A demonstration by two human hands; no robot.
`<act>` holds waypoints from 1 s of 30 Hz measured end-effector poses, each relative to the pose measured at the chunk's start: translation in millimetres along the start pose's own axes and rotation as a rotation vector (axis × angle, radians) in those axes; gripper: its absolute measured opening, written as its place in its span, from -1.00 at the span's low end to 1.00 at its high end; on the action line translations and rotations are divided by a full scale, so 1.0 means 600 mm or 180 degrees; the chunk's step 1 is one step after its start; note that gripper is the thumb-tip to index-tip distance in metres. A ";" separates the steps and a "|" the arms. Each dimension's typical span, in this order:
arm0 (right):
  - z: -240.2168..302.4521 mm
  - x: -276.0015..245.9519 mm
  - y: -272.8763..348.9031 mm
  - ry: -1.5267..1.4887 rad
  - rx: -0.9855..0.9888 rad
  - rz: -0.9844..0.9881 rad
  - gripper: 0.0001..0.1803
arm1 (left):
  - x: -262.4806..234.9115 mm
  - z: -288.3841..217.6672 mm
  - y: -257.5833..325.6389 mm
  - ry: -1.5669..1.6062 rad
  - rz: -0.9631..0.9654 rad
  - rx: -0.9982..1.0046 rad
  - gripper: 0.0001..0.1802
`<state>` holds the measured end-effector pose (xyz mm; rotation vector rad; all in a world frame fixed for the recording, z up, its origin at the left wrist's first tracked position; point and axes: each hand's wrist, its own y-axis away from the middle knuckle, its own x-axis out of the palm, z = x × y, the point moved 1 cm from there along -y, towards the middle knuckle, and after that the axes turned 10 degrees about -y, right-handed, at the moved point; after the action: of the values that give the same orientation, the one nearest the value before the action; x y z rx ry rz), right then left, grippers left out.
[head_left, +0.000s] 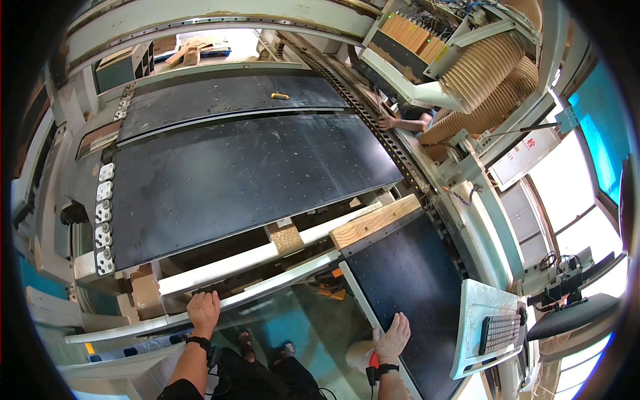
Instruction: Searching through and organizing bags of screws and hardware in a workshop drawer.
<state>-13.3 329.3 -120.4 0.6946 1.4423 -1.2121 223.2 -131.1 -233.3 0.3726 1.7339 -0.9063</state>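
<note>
Remotely, I see the left hand (pixel 203 311) resting at the long white rail (pixel 300 272), though I cannot tell whether it grips; the right hand (pixel 393 337) lies flat, gripping nothing, on the narrow black dotted panel's (pixel 417 283) left edge, a pale wooden beam (pixel 377 223) across its far end

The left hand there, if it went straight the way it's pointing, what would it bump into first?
The left hand would probably meet the long white bar nearest the big black table. Heights are unclear, so it might pass over.
</note>
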 end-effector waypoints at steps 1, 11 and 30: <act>0.001 0.001 -0.001 -0.0004 0.0003 -0.0014 -0.17 | 0.000 0.000 0.000 -0.0012 0.0025 0.0004 -0.60; 0.003 -0.001 0.001 0.0027 -0.0026 0.0024 -0.18 | 0.004 0.004 0.003 0.0007 -0.0073 0.0014 -0.62; 0.007 -0.004 0.000 0.0005 0.0031 0.0019 -0.22 | -0.003 -0.001 0.000 -0.0006 0.0084 -0.0013 -0.60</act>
<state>-11.0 325.9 -117.9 0.7061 1.4355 -1.2150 223.7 -130.4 -231.4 0.3911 1.7251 -0.8835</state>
